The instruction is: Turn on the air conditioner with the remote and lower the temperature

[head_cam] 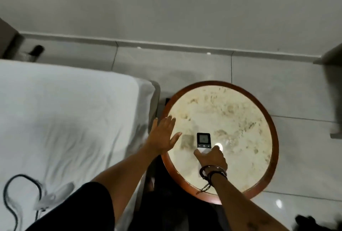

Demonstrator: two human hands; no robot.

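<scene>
A small white remote (203, 141) with a dark screen and a row of buttons is over the round marble-topped table (240, 112). My right hand (212, 158) is shut on its lower end, thumb on the left side, bracelets on the wrist. My left hand (163, 135) is flat and open with fingers spread, above the table's left rim, holding nothing. No air conditioner is in view.
A bed with a white sheet (64, 119) fills the left, with a black cable (11, 193) and a pale object lying on it. Glossy tiled floor (296, 91) surrounds the table. A grey wall runs along the top; furniture edges show at far right.
</scene>
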